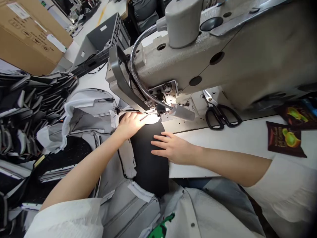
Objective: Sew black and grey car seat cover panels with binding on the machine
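A black fabric panel (150,162) lies under the needle area of a sewing machine (148,72) and hangs down toward my lap. My left hand (131,125) presses on its upper left edge close to the brightly lit presser foot, fingers stretched out flat. On the panel's right edge rests my right hand (173,148), its fingers spread and flat. Grey sewn pieces with white edging (109,165) adjoin the panel on the left and run under my left forearm. The needle itself is hard to make out in the glare.
Black-handled scissors (218,114) lie on the machine bed, right of the needle. Brown snack packets (284,138) are on the white table at right. Stacked fabric pieces (29,112) fill the left side. Behind stand a grey crate (104,36) and a cardboard box (32,36).
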`<act>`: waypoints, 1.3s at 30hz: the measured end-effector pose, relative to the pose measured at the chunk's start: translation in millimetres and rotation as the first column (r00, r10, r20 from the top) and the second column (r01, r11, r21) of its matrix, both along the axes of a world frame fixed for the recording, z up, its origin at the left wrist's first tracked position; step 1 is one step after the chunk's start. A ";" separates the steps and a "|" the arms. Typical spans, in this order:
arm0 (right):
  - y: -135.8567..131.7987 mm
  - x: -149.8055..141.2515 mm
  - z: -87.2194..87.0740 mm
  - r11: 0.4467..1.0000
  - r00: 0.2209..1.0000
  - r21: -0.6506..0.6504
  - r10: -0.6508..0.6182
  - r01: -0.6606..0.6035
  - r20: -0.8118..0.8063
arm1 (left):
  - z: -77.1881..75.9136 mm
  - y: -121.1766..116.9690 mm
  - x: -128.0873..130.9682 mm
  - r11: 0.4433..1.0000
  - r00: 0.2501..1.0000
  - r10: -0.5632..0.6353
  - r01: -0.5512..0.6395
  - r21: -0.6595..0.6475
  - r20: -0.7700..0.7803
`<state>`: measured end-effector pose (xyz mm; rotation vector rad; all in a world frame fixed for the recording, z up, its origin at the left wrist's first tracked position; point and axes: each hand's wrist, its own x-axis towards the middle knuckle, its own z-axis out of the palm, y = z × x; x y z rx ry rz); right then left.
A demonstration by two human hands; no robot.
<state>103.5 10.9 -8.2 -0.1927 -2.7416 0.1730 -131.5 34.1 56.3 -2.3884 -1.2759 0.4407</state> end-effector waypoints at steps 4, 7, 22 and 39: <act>0.5 -1.9 0.7 0.999 0.999 -0.041 0.007 -0.005 0.051 | 3.9 0.7 5.0 0.997 0.999 -0.032 0.032 -0.075 0.007; 1.9 -3.7 3.4 1.000 0.999 0.025 -0.005 0.004 0.052 | 7.1 -1.4 13.8 0.991 0.999 -0.015 0.021 -0.129 0.044; 11.2 -1.1 -7.4 0.997 0.997 0.016 -0.076 0.076 -0.005 | 15.0 -6.4 68.0 0.966 0.983 0.180 -0.169 -0.198 0.041; -15.8 -41.2 -7.1 0.985 0.993 -0.126 0.114 -0.117 -0.027 | 4.7 -6.6 77.7 0.942 0.959 0.256 -0.220 -0.254 0.119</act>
